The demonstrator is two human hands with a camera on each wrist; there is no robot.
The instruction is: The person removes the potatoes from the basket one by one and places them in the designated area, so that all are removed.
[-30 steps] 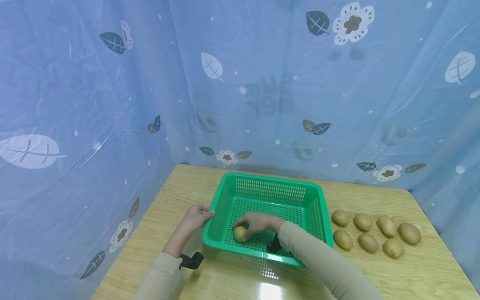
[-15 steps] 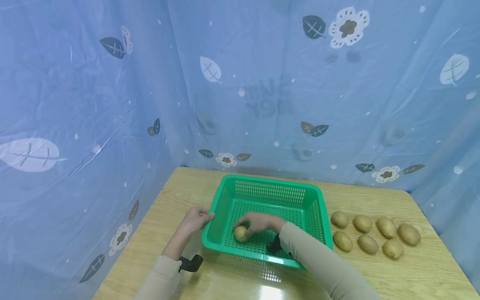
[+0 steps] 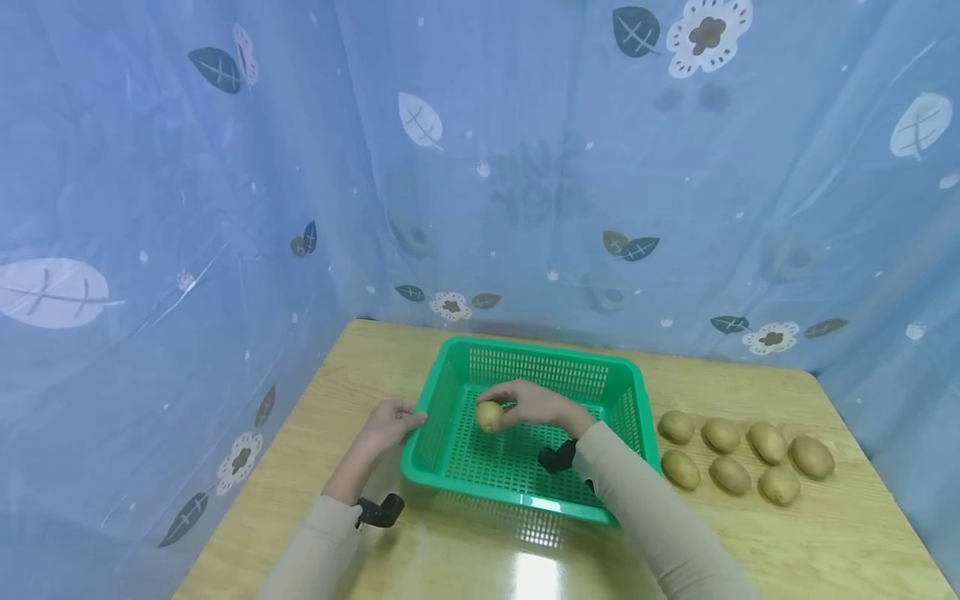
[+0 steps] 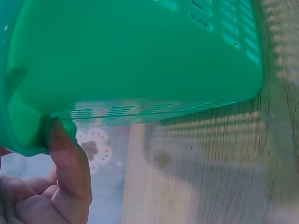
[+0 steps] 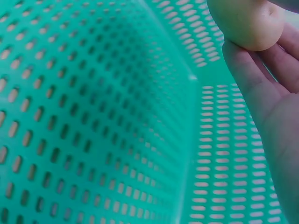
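Note:
A green plastic basket (image 3: 543, 344) with slotted walls stands on the wooden table. My left hand (image 3: 390, 423) grips its left rim; in the left wrist view, a finger (image 4: 70, 163) presses on the lip. Inside the basket, toward its left half, my right hand (image 3: 531, 403) holds a yellowish potato (image 3: 489, 417) between thumb and fingers. The right wrist view shows that potato (image 5: 250, 23) at the top right, raised over the perforated floor (image 5: 93, 116).
Several more potatoes (image 3: 726, 473) lie in two rows on the table (image 3: 847, 533), right of the basket. A blue curtain (image 3: 525, 208) with flower and leaf prints hangs behind the table and along its left side.
My right hand has lifted the potato from near the front of the basket floor, moving it up and slightly away from me. The left hand stays on the rim.

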